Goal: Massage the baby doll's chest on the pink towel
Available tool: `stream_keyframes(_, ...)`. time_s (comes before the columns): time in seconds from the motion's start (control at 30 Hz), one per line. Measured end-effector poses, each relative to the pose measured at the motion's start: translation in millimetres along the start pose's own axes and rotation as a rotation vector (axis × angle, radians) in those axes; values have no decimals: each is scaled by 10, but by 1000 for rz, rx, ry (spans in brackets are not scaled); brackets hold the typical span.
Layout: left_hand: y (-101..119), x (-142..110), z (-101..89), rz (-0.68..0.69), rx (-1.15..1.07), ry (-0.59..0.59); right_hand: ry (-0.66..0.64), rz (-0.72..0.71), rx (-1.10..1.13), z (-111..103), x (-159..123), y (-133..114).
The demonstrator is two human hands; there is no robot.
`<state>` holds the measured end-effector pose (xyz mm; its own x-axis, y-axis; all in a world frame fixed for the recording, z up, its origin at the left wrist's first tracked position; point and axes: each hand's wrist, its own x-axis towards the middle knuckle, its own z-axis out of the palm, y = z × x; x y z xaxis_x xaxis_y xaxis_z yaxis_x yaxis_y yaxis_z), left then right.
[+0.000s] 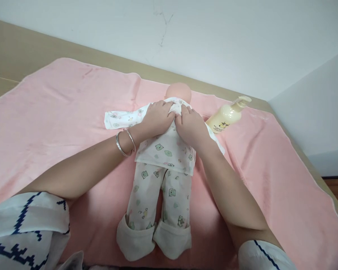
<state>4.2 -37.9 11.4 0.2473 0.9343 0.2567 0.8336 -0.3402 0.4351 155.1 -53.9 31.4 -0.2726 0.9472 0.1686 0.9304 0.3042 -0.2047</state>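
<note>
A baby doll lies on its back or front, I cannot tell which, with its smooth bald head (178,90) pointing away from me. It wears a white baby shirt (165,152) printed with small green and pink animals, and matching trousers (146,187) with wide turned-up cuffs. My left hand (158,118) has its fingers closed on the shirt's cloth just below the collar. Close beside it, my right hand (192,125) pinches the same cloth, thumb nearly meeting my left thumb. One shirt sleeve (121,119) stretches flat to the left; the other is partly hidden behind my right wrist.
Underneath the doll a pink blanket (73,93) spreads over a wooden surface (22,41). A pale yellow pump bottle (225,117) lies tilted on the blanket at the right, near the doll's shoulder. Beyond the wooden edge rises a white wall (115,30) with a crack.
</note>
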Motion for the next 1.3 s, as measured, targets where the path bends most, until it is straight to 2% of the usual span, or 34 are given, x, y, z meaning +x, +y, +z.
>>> stream_keyframes(0.1,-60,59,-2,-29,4,-9,36,2,-61,-35,-129,-192)
stream_keyframes(0.2,-71,58,13,-20,23,2,67,7,-9,-44,-152,-249)
stream_keyframes(0.43,180,-163,-29,12,157,-26,4,66,156,28,153,126)
stream_keyframes(0.57,238,-179,-86,89,120,-38,-20,52,190,24,190,219)
stream_keyframes(0.67,135,-78,-74,102,38,-54,-52,48,95,-12,114,125)
stream_keyframes(0.8,-19,42,10,56,54,1,-33,-2,-50,-74,-50,-122)
stream_keyframes(0.93,-38,48,70,0,45,18,11,-22,-21,-141,-136,-262)
stream_keyframes(1.03,7,16,80,-39,20,47,19,16,90,-126,-78,-193)
stream_keyframes(1.13,39,-7,88,-54,-9,72,68,13,170,-17,35,-42)
stream_keyframes(1.3,31,-13,118,-51,-25,102,95,4,196,130,119,84)
